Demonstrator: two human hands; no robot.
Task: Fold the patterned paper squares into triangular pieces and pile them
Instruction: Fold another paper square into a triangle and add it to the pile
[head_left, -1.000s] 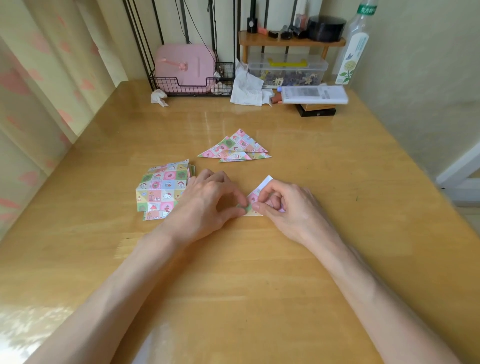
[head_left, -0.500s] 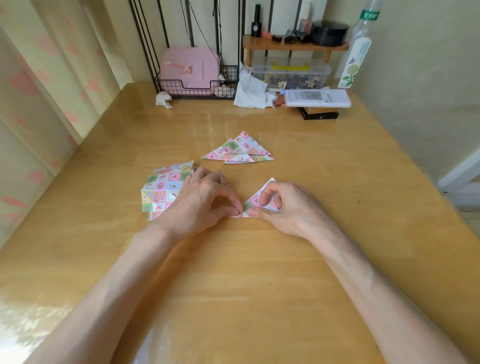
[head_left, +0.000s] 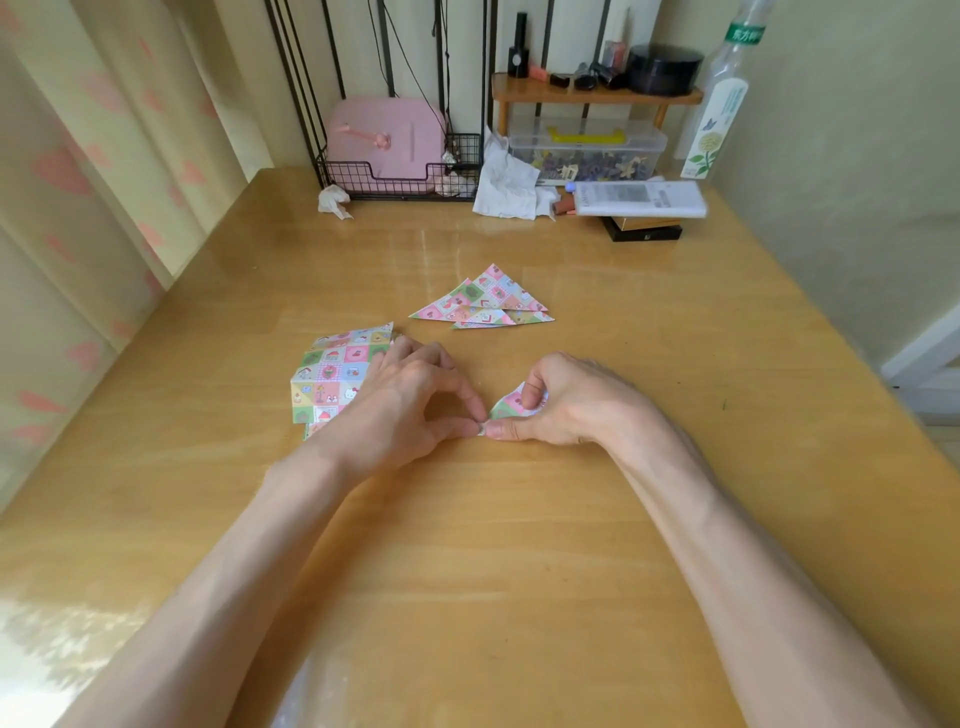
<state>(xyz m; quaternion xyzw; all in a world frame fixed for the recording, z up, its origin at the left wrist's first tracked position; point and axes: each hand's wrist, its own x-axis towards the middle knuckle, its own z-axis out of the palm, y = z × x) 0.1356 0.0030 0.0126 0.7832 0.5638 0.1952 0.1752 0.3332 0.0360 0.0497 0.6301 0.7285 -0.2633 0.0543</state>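
I count two hands in my feed, one left hand (head_left: 400, 402) and one right hand (head_left: 566, 402). Between them is one half-folded paper (head_left: 511, 404), pinched by both. There is one stack of flat squares (head_left: 332, 371); how many sheets it has I cannot tell. There is also one pile of folded triangles (head_left: 485, 304), and I make out at least three pieces in it. All of this sits on one table (head_left: 519, 571). Along the far edge I count one wire basket (head_left: 395, 179), one pink case (head_left: 384, 135), one shelf (head_left: 592, 96), one clear box (head_left: 587, 145), one bottle (head_left: 719, 109), one black jar (head_left: 665, 67), one small tissue (head_left: 335, 201) and one large tissue (head_left: 506, 182).
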